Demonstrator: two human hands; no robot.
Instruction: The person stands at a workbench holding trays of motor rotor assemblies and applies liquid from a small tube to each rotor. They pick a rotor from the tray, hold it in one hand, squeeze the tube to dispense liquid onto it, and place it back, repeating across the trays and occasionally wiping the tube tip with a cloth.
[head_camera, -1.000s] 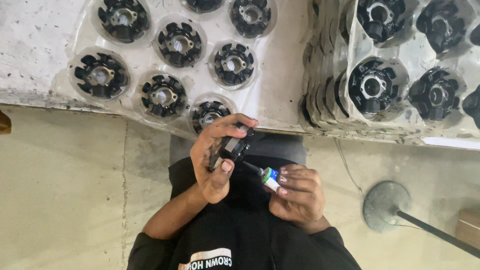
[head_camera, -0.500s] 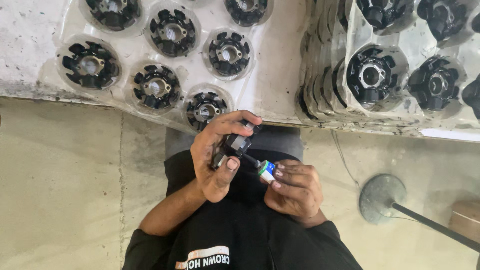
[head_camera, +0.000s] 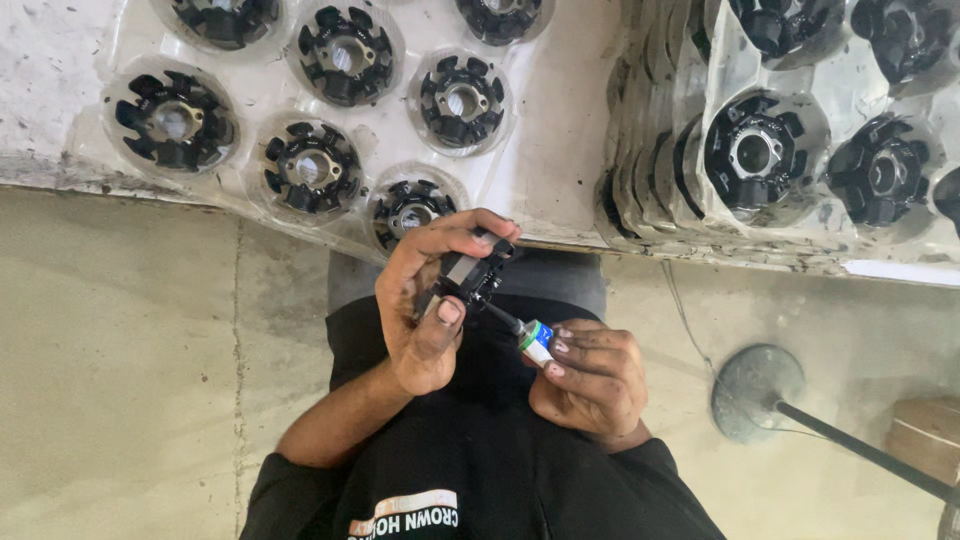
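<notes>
My left hand is raised in front of my chest and grips a small black ring-shaped part between thumb and fingers. My right hand sits just below and to the right, closed on a small tube with a green and blue label. The tube's thin dark nozzle points up-left and touches the underside of the black part. Both hands are smeared dark. They hover over my black shirt, just in front of the table edge.
A clear plastic tray on the white table holds several black toothed round parts. At the right, a stack of similar trays holds more parts. Lower right on the concrete floor stands a round metal base with a rod.
The view has drifted slightly, so the trays sit a little further left and higher. The hands keep the same grips, with the nozzle still at the black part.
</notes>
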